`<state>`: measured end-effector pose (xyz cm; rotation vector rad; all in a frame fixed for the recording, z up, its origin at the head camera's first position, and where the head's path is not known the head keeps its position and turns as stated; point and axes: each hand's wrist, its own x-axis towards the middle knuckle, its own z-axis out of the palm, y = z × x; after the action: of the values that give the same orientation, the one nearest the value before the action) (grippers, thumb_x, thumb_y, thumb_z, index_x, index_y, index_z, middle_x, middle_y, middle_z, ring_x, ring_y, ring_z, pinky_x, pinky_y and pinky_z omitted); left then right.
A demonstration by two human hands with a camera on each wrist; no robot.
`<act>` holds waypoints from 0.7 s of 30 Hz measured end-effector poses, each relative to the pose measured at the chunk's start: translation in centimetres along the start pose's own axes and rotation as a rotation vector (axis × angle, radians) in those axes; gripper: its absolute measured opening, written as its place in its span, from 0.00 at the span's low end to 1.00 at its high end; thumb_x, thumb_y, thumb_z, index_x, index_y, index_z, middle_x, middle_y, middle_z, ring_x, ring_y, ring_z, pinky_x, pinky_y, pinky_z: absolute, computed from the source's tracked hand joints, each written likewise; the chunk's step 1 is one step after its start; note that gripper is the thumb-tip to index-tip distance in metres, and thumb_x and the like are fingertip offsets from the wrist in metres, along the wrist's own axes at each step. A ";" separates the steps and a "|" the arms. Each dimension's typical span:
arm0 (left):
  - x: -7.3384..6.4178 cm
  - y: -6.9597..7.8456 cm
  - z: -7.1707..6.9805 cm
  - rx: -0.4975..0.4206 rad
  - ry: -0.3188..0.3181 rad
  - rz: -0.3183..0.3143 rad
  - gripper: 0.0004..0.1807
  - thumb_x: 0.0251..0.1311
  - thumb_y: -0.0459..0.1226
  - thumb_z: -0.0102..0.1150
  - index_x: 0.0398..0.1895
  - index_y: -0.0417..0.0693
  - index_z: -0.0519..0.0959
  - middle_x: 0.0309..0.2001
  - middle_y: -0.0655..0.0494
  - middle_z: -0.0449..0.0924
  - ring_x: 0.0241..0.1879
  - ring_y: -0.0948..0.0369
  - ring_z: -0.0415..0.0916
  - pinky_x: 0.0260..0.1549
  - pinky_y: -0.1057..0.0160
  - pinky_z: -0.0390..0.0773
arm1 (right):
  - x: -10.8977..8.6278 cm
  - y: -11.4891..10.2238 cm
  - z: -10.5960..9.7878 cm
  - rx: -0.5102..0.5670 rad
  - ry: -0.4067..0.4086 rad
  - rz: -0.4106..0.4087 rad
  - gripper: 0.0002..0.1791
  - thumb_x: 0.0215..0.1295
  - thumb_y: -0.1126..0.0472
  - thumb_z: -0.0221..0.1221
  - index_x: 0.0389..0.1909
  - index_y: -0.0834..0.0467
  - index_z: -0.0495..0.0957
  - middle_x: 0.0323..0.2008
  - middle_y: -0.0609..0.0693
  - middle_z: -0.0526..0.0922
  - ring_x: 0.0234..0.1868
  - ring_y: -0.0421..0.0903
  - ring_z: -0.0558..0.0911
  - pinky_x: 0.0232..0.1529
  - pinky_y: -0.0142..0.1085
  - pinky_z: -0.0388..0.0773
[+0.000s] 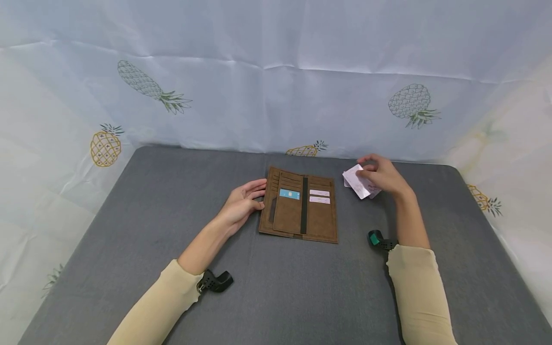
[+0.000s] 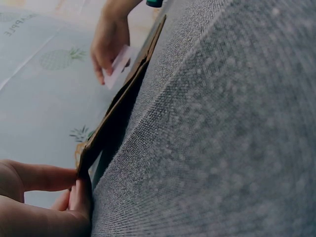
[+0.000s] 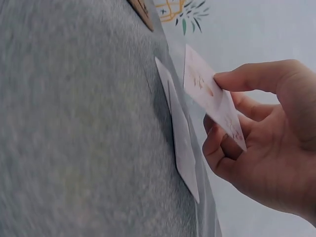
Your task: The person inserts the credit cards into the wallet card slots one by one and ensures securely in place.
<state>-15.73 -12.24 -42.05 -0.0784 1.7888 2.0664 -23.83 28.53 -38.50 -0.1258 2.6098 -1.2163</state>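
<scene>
Evidently we have the brown wallet (image 1: 289,213) spread open on the grey table (image 1: 172,206), between our two hands. Our left hand (image 1: 241,203) pinches its left edge between thumb and fingers, and the left wrist view shows that edge tipped up, with a dark gap beneath. We judge the wallet light and bendable, leather-like, firm enough at its layered border to hold a fold yet soft across the pockets. That border looks like the best place to grip, since our fingers there keep off the slots.

Our right hand (image 1: 384,177), to the right of the wallet, pinches a pale card (image 3: 210,96) with the thumb on its printed face and fingers behind, the card tilted and clear of the table. Below it, the loose cards (image 3: 182,138) lie overlapping on the cloth-like surface. They seem thin, light and fairly stiff, and the sheen on top suggests a face that could slide under a dry fingertip. We would hold one by a side or near a corner, leaving the opposite edge free, and press only lightly so it doesn't bow. Inside the wallet, a blue card (image 1: 289,194) sits left of the dark strip (image 1: 304,211), two pale ones right.
</scene>
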 end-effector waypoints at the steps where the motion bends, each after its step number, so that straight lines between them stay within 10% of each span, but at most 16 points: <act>1: 0.0 0.0 0.0 -0.001 0.000 0.001 0.44 0.66 0.15 0.50 0.85 0.47 0.63 0.84 0.49 0.62 0.83 0.51 0.60 0.50 0.71 0.78 | 0.0 -0.2 0.2 0.009 -0.001 -0.006 0.25 0.81 0.59 0.59 0.72 0.64 0.68 0.30 0.37 0.83 0.22 0.33 0.67 0.27 0.34 0.69; 13: 0.1 -0.3 -0.1 0.011 -0.008 0.013 0.43 0.66 0.16 0.51 0.85 0.47 0.63 0.84 0.49 0.62 0.83 0.51 0.60 0.52 0.70 0.77 | 0.9 -2.9 2.5 0.041 -0.038 -0.091 0.23 0.80 0.63 0.57 0.71 0.66 0.71 0.28 0.44 0.81 0.23 0.35 0.62 0.29 0.35 0.63; 21: 0.1 -0.1 -0.1 0.003 -0.001 0.004 0.43 0.67 0.16 0.51 0.85 0.48 0.64 0.84 0.50 0.63 0.83 0.52 0.60 0.52 0.70 0.78 | 1.9 -4.5 3.6 0.000 -0.045 -0.072 0.22 0.80 0.63 0.56 0.71 0.62 0.74 0.57 0.66 0.87 0.37 0.43 0.76 0.39 0.34 0.72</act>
<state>-15.84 -12.27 -42.16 -0.0729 1.7929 2.0653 -24.82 22.61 -37.61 -0.2461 2.5874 -1.2225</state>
